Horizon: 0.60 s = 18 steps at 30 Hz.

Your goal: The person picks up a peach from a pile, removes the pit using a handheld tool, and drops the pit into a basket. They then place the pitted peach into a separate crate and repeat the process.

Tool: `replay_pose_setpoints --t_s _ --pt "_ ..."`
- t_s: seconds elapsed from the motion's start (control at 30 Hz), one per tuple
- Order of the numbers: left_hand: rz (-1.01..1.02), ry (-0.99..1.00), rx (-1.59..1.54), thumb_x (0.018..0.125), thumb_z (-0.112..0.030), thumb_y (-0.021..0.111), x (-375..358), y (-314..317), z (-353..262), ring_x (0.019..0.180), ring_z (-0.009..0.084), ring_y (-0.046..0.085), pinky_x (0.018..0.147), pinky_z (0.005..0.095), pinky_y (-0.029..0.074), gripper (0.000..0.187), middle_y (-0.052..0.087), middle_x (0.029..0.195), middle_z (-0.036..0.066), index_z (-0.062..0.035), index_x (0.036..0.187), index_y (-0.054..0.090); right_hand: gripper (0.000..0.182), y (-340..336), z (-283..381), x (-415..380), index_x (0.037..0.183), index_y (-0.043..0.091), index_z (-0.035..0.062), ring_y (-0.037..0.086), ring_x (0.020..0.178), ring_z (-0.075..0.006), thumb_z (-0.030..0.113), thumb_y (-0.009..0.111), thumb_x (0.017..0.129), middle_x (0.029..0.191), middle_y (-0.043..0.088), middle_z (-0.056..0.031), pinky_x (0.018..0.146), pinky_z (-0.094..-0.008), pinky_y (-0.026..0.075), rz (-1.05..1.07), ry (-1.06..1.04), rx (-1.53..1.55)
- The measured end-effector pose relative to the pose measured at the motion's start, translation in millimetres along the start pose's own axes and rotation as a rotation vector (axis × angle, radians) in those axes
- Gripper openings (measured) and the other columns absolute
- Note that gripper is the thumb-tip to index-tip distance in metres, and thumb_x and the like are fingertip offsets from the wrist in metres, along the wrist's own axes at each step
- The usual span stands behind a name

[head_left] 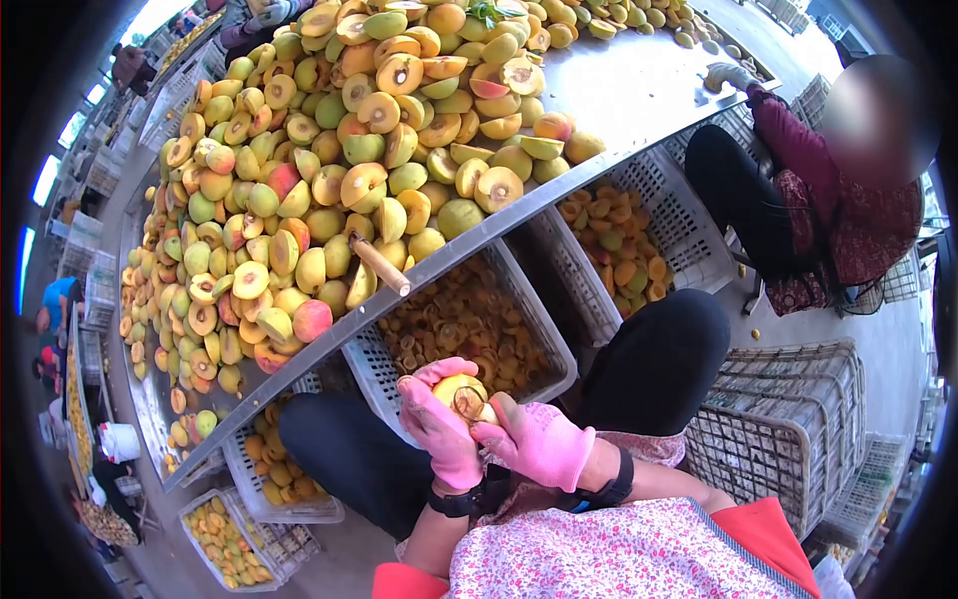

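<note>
My left hand (439, 431), in a pink glove with fingertips bare, is closed around a halved peach (455, 387) with its cut face up. In my right hand (544, 441), also pink-gloved, is a pitting knife with a curved metal loop (467, 401) lying against the middle of the peach's cut face. Most of its handle is hidden by my fingers. Both hands are close together over my lap, just in front of a white crate (566, 384) of peach scraps. A wooden-handled tool (379, 265) rests at the table edge, its far end among the fruit.
A metal table (624, 95) bears a big heap of halved peaches (299, 190). Under its edge stand crates of peach halves (624, 245). At right sit a co-worker (838, 190) with a gloved hand on the table, and a wire-bound crate (773, 429). Another fruit crate (228, 539) is lower left.
</note>
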<state>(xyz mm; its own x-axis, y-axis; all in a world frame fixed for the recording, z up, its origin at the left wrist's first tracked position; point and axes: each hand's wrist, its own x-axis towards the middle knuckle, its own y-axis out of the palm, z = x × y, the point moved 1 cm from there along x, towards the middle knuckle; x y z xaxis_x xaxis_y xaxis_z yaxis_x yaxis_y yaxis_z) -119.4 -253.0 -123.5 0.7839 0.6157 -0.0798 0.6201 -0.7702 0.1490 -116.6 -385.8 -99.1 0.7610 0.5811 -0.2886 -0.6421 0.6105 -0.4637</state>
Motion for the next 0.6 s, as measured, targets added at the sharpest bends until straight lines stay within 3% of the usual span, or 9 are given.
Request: replay_pose_setpoints --t_s 0.43,0.6 --pt "0.009 0.043 0.147 0.108 -0.057 0.029 -1.8 -8.6 -0.5 0.084 0.0198 0.065 0.080 0.0330 0.050 0.073 0.071 0.089 0.010 0.0024 0.090 0.067 0.047 5.1 -9.1 8.3 0.104 0.057 -0.0011 0.066 0.084 -0.0470 0.046 0.049 0.105 0.082 0.067 -0.0282 0.069 -0.0520 0.051 0.119 0.060 0.254" --pt "-0.025 0.025 0.190 0.106 -0.061 0.030 -1.6 -6.2 -7.1 0.075 0.0181 0.065 0.073 0.0306 0.051 0.077 0.071 0.083 0.010 0.0031 0.085 0.067 0.048 12.9 -11.6 9.9 0.107 0.058 -0.0012 0.068 0.086 -0.0451 0.045 0.047 0.106 0.085 0.068 -0.0273 0.073 -0.0485 0.052 0.172 0.057 0.297"
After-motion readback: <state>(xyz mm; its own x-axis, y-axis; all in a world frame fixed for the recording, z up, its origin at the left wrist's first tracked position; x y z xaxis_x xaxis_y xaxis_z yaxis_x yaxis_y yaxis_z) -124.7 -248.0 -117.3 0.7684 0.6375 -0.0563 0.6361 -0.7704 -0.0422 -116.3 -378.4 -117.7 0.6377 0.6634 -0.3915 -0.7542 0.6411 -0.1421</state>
